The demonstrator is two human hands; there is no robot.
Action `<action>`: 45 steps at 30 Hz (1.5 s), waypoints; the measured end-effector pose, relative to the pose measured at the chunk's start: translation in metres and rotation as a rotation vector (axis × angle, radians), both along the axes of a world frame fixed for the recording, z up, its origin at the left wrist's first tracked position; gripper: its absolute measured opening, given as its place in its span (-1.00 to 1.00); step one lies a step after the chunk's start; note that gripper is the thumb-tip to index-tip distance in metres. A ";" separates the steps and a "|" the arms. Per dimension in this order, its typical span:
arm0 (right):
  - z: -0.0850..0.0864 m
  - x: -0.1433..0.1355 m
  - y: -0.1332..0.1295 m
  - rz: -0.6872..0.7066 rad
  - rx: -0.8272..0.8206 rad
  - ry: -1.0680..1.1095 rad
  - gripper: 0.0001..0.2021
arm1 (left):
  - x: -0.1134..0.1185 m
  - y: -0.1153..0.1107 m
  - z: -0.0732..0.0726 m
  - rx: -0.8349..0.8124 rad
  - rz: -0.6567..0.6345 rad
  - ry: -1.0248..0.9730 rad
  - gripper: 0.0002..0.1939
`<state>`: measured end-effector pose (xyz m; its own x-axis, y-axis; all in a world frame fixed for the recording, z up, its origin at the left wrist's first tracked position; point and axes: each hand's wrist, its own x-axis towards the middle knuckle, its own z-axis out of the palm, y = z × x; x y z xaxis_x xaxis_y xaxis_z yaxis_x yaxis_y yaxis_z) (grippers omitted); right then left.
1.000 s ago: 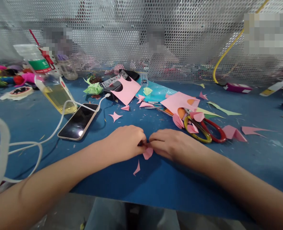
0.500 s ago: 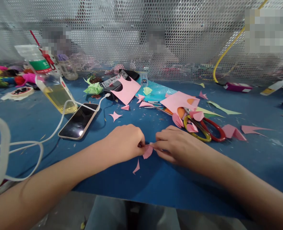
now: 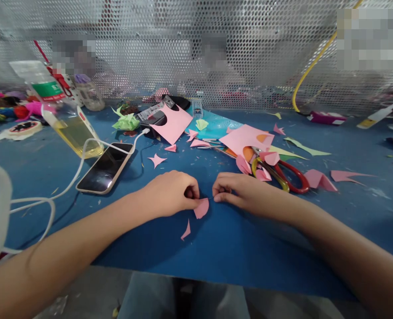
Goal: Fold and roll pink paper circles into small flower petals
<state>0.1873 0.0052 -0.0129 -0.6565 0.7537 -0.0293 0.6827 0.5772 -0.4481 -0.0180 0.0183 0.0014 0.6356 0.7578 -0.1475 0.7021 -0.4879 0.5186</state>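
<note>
Near the front of the blue table, my left hand (image 3: 173, 191) pinches a small folded piece of pink paper (image 3: 202, 209) with a rounded edge. My right hand (image 3: 239, 189) is closed just to the right of it, thumb against curled fingers. A very thin line shows between the paper and those fingertips; what the fingers hold is too small to name. Below the paper lies a pointed pink scrap (image 3: 186, 230). Behind my right hand rest scissors (image 3: 291, 176) with one yellow and one red handle, partly covered by pink paper pieces.
A phone (image 3: 105, 169) with a white cable (image 3: 78, 170) lies left, beside a tilted bottle of yellow liquid (image 3: 80, 139). Cut pink sheets (image 3: 174, 122) and a blue sheet (image 3: 213, 123) lie behind. A perforated metal screen (image 3: 170, 57) closes the back; people show blurred beyond.
My right hand has moved slightly up and away from the paper, and its fingers have curled in. My left hand keeps its pinch on the paper, which has turned a little.
</note>
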 end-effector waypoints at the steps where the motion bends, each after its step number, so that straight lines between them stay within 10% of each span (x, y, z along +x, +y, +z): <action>1: -0.001 0.000 0.000 -0.004 0.016 -0.019 -0.88 | 0.000 0.001 -0.001 -0.013 -0.002 -0.015 -0.81; 14: -0.022 0.010 -0.002 0.012 0.351 -0.212 -0.74 | 0.001 0.002 -0.003 0.023 -0.058 0.043 -0.82; 20: -0.009 0.014 0.002 -0.194 0.398 -0.272 -0.81 | 0.000 0.000 0.001 0.109 0.001 0.022 -0.78; 28: 0.001 -0.010 -0.003 -0.183 0.257 0.219 -0.86 | 0.004 -0.001 0.003 0.081 0.056 -0.249 -0.86; 45: 0.010 -0.010 -0.008 -0.228 0.249 0.500 -0.89 | 0.003 -0.002 0.009 0.065 0.119 -0.403 -0.81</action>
<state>0.1771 -0.0023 -0.0026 -0.3660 0.8220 0.4364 0.5430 0.5694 -0.6172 -0.0152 0.0163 0.0106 0.5402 0.8288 0.1457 0.5026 -0.4566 0.7341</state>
